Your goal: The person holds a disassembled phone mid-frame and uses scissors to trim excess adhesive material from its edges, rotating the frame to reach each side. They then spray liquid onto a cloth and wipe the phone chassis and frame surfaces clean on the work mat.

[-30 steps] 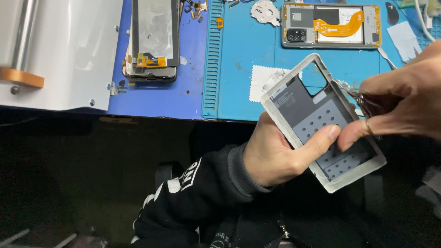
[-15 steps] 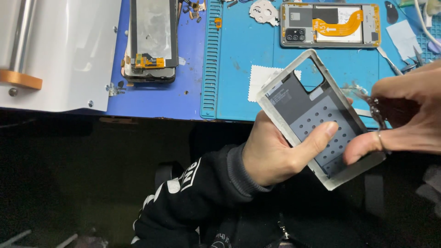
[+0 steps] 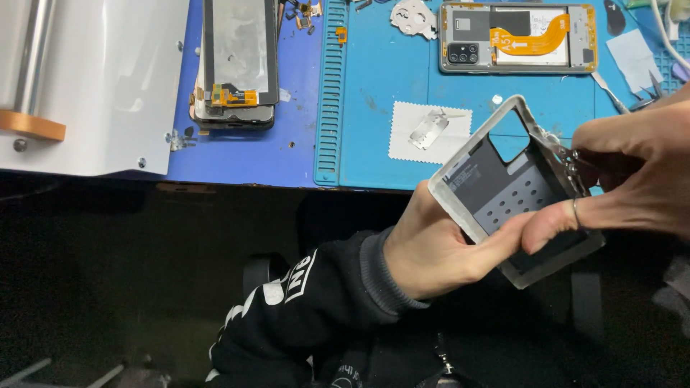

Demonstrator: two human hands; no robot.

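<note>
Below the edge of the blue silicone work mat, your left hand grips a pale grey plastic phone back frame, fingers wrapped behind it and thumb pressed across its inner face. That frame is tilted, inner side up: a dark liner dotted with round holes, a cut-out camera window near its top corner, a light rim all round. Your right hand is pinched shut on thin metal tweezers, whose tips touch the frame's right edge. An opened phone with an orange flex cable lies well apart on the mat.
</note>
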